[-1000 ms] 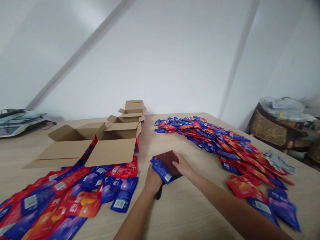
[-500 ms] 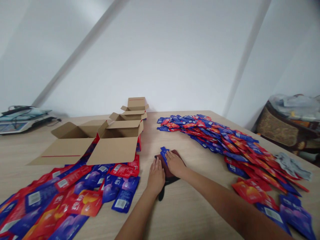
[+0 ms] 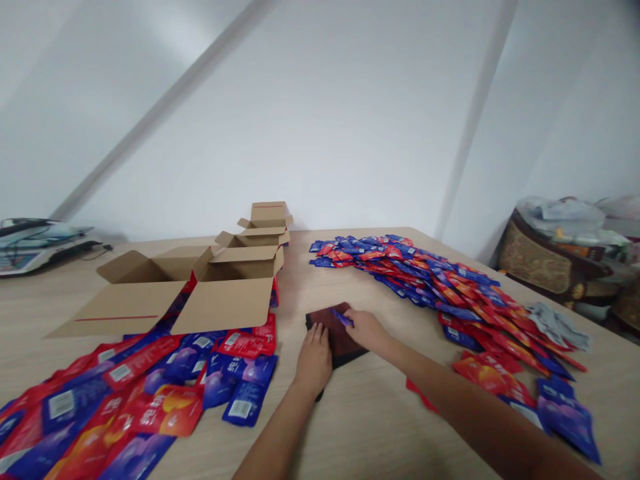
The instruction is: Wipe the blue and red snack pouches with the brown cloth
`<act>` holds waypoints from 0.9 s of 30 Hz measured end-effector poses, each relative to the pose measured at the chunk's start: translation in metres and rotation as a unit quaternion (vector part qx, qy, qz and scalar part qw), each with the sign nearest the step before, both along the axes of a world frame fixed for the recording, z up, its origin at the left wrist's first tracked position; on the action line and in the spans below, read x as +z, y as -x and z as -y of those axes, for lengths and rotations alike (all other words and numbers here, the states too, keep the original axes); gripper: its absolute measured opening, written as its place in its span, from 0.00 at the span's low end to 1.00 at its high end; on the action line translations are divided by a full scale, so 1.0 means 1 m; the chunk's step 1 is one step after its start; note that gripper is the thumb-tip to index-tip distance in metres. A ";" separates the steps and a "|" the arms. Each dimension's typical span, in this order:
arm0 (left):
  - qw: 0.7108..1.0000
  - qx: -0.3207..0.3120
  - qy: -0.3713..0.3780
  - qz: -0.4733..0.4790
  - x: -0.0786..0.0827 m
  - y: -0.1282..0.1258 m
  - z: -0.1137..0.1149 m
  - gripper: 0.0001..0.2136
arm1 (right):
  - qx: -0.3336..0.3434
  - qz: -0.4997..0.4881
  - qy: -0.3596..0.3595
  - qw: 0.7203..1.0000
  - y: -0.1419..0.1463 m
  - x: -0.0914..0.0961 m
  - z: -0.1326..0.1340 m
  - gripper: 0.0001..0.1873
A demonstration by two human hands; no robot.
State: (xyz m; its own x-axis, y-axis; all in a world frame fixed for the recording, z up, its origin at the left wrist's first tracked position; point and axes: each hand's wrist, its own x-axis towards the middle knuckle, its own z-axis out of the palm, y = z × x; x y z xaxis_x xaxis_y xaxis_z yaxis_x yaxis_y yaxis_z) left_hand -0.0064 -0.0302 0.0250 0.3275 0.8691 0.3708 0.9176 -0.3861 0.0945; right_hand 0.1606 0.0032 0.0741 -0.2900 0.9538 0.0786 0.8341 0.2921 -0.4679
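On the table lies a dark brown cloth-like pad (image 3: 341, 343) with a black edge. My left hand (image 3: 315, 363) rests flat on its left side, fingers stretched out and holding nothing. Over the pad's right side, my right hand (image 3: 369, 331) is closed on a blue pouch (image 3: 343, 318), which shows nearly edge-on and tilted. My palm and fingers hide part of that pouch. A bit of a red pouch (image 3: 421, 395) shows beneath my right forearm.
Open cardboard boxes (image 3: 227, 303) stand at left, with a heap of red and blue pouches (image 3: 165, 400) before them. A long pile of pouches (image 3: 425, 273) runs along the right, beside a grey cloth (image 3: 557, 325). A scale-like device (image 3: 37, 250) sits far left.
My right hand lay flat on the blue pouch on the pad; now it grips the pouch, turned edge-on and partly raised. My left hand stays on the pad. The view has shifted slightly.
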 end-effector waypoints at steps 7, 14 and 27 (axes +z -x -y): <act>0.994 -0.026 -0.007 0.109 -0.011 0.000 0.000 0.19 | 0.112 -0.302 0.064 0.944 -0.004 0.006 -0.049 0.24; 0.892 -0.031 0.081 0.444 -0.021 0.009 -0.017 0.17 | -0.138 -0.069 -0.098 0.983 -0.089 -0.004 -0.106 0.22; 0.792 0.047 0.040 0.608 -0.021 0.027 -0.030 0.14 | -0.173 0.203 -0.161 0.950 -0.116 -0.001 -0.181 0.19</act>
